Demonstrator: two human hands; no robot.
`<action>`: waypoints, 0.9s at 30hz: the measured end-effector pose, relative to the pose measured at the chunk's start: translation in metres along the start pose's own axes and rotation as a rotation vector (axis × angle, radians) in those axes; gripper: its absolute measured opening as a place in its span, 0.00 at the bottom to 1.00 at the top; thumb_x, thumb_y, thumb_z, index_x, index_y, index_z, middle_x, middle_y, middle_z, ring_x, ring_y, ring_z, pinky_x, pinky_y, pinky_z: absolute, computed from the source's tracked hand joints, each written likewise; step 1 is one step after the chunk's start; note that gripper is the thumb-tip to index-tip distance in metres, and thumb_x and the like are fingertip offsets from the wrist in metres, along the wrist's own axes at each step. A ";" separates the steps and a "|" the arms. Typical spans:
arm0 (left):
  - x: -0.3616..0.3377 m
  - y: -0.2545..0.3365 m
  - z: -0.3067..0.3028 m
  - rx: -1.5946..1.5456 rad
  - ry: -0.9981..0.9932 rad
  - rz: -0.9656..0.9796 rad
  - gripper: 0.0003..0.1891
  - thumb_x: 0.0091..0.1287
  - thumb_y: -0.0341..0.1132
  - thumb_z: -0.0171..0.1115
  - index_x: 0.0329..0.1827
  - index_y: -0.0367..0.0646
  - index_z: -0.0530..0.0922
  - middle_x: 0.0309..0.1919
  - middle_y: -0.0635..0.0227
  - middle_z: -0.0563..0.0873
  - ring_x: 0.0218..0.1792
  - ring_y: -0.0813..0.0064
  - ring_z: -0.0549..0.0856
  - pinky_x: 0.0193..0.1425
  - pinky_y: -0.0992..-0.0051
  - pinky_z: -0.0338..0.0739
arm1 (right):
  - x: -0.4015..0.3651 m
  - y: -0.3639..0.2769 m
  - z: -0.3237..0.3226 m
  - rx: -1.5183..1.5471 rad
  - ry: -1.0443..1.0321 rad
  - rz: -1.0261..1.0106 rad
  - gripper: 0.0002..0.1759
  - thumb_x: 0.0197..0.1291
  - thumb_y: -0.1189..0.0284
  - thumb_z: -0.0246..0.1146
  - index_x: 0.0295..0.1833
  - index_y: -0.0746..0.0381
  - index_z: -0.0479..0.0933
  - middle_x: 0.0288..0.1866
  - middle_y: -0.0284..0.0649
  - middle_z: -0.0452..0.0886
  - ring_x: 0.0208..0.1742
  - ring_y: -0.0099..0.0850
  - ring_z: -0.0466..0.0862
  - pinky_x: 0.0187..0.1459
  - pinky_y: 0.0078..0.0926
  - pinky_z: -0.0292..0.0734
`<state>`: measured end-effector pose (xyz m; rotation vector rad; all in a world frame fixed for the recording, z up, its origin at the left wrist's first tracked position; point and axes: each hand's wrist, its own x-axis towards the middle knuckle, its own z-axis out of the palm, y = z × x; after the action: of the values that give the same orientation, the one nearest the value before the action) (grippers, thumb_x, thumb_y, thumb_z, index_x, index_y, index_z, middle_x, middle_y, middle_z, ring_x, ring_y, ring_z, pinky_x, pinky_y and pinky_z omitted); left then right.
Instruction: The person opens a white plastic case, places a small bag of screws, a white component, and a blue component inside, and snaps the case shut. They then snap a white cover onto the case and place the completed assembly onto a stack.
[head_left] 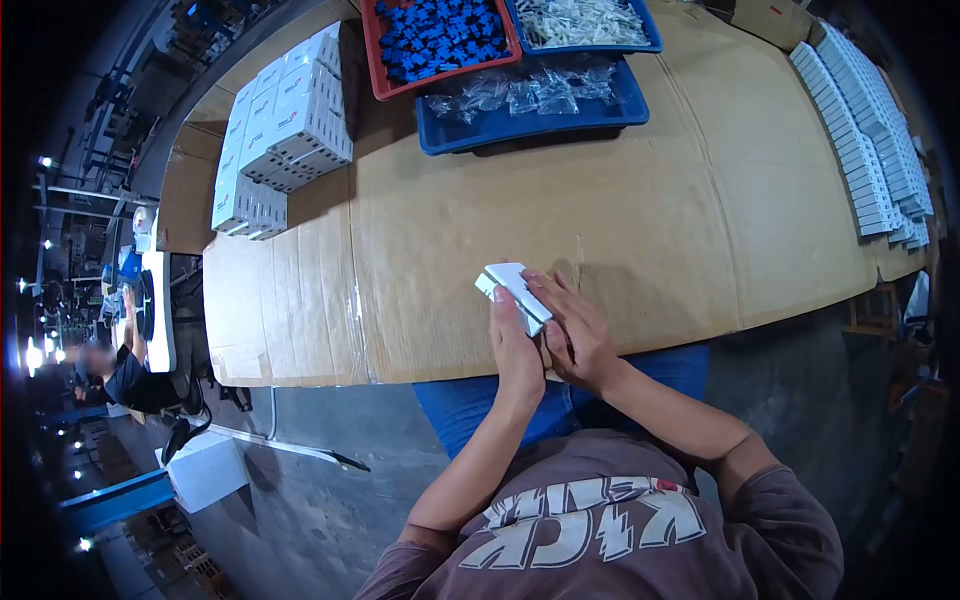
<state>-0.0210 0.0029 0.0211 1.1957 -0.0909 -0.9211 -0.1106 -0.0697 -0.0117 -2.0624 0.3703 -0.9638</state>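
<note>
A small white box (512, 290) is held between both hands, close over the front part of the cardboard-covered table (480, 220). My left hand (517, 355) grips its near left side, thumb lying along the face. Against the right side and far edge press the fingers of my right hand (578, 335). A dark gap runs lengthwise between two white parts of the box. Its underside is hidden by my palms.
White printed boxes (290, 120) stand stacked at the far left. A red tray (440, 45) of blue pieces, a blue tray (580, 25) of whitish pieces and another blue tray (530, 135) of clear bags sit at the back. Long white stacks (865, 135) line the right edge. Another person (140, 375) sits off left.
</note>
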 end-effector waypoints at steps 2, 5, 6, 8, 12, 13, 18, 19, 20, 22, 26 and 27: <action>0.004 0.006 -0.002 0.057 -0.054 0.108 0.32 0.88 0.54 0.41 0.84 0.42 0.59 0.69 0.62 0.75 0.68 0.71 0.77 0.73 0.69 0.72 | 0.006 -0.010 -0.006 0.121 -0.079 0.098 0.25 0.77 0.72 0.53 0.74 0.69 0.75 0.79 0.57 0.72 0.81 0.49 0.73 0.81 0.50 0.63; 0.016 0.006 -0.021 0.153 -0.151 0.305 0.40 0.80 0.44 0.57 0.89 0.44 0.50 0.75 0.59 0.69 0.75 0.64 0.71 0.79 0.63 0.66 | 0.011 -0.010 -0.008 0.487 -0.101 0.246 0.26 0.78 0.71 0.51 0.77 0.67 0.72 0.83 0.54 0.68 0.85 0.45 0.67 0.83 0.43 0.58; 0.016 0.007 -0.023 0.214 -0.193 0.373 0.43 0.76 0.42 0.62 0.89 0.44 0.50 0.76 0.58 0.69 0.75 0.64 0.71 0.79 0.62 0.66 | 0.011 -0.008 -0.006 0.577 -0.072 0.338 0.27 0.81 0.68 0.52 0.79 0.66 0.70 0.82 0.49 0.71 0.82 0.39 0.71 0.79 0.38 0.63; 0.018 0.009 -0.032 0.420 -0.242 0.480 0.58 0.61 0.37 0.75 0.90 0.43 0.45 0.77 0.53 0.68 0.78 0.58 0.70 0.83 0.58 0.61 | 0.012 -0.011 -0.013 0.711 -0.057 0.541 0.27 0.82 0.65 0.53 0.80 0.65 0.69 0.79 0.46 0.73 0.77 0.35 0.74 0.77 0.35 0.66; 0.013 0.010 -0.033 0.519 -0.395 0.549 0.65 0.55 0.41 0.77 0.90 0.42 0.40 0.79 0.47 0.64 0.81 0.49 0.66 0.87 0.55 0.55 | 0.028 -0.018 -0.020 0.879 -0.081 0.768 0.28 0.83 0.61 0.57 0.79 0.65 0.70 0.72 0.41 0.80 0.66 0.26 0.78 0.71 0.28 0.71; 0.015 0.012 -0.033 0.531 -0.425 0.567 0.63 0.58 0.42 0.77 0.90 0.41 0.40 0.80 0.47 0.63 0.81 0.50 0.65 0.87 0.55 0.55 | 0.030 -0.021 -0.023 0.866 -0.103 0.818 0.28 0.83 0.61 0.57 0.79 0.65 0.70 0.71 0.41 0.80 0.66 0.25 0.79 0.70 0.28 0.72; 0.010 0.013 -0.020 0.190 -0.312 0.327 0.49 0.77 0.49 0.66 0.90 0.42 0.45 0.80 0.52 0.66 0.78 0.58 0.70 0.82 0.60 0.64 | 0.019 -0.015 -0.014 0.713 0.000 0.599 0.34 0.74 0.64 0.69 0.79 0.66 0.71 0.69 0.42 0.81 0.68 0.31 0.80 0.68 0.34 0.75; 0.011 0.013 -0.021 0.208 -0.318 0.289 0.45 0.80 0.50 0.62 0.90 0.42 0.47 0.79 0.54 0.68 0.76 0.62 0.72 0.80 0.62 0.66 | 0.018 -0.017 -0.016 0.638 0.005 0.521 0.35 0.71 0.63 0.72 0.78 0.66 0.71 0.69 0.43 0.81 0.68 0.33 0.80 0.69 0.35 0.76; 0.012 0.011 -0.024 0.226 -0.323 0.250 0.42 0.82 0.51 0.58 0.90 0.42 0.49 0.78 0.56 0.70 0.74 0.65 0.73 0.78 0.64 0.68 | 0.018 -0.017 -0.017 0.563 0.011 0.442 0.37 0.69 0.63 0.74 0.78 0.65 0.72 0.69 0.44 0.80 0.68 0.35 0.81 0.69 0.36 0.76; 0.010 0.010 -0.021 0.237 -0.310 0.264 0.36 0.85 0.52 0.54 0.88 0.42 0.57 0.73 0.62 0.76 0.67 0.74 0.77 0.72 0.71 0.73 | 0.018 -0.016 -0.020 0.308 0.013 0.306 0.38 0.66 0.61 0.75 0.76 0.66 0.74 0.71 0.48 0.79 0.69 0.41 0.81 0.72 0.38 0.74; 0.004 0.014 -0.020 0.226 -0.309 0.365 0.39 0.83 0.55 0.56 0.87 0.40 0.58 0.76 0.61 0.72 0.69 0.71 0.76 0.74 0.69 0.72 | 0.010 -0.019 -0.022 0.156 -0.038 0.153 0.32 0.69 0.66 0.70 0.75 0.69 0.76 0.77 0.55 0.75 0.72 0.49 0.80 0.73 0.40 0.75; 0.005 0.012 -0.021 0.234 -0.312 0.412 0.40 0.83 0.55 0.57 0.87 0.37 0.59 0.77 0.59 0.70 0.72 0.69 0.75 0.76 0.67 0.70 | 0.012 -0.019 -0.022 0.147 -0.052 0.113 0.30 0.71 0.68 0.68 0.75 0.70 0.76 0.78 0.57 0.74 0.73 0.51 0.80 0.73 0.40 0.76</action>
<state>0.0003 0.0161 0.0204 1.1793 -0.6868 -0.7353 -0.1203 -0.0768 0.0180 -1.9083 0.3733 -0.8424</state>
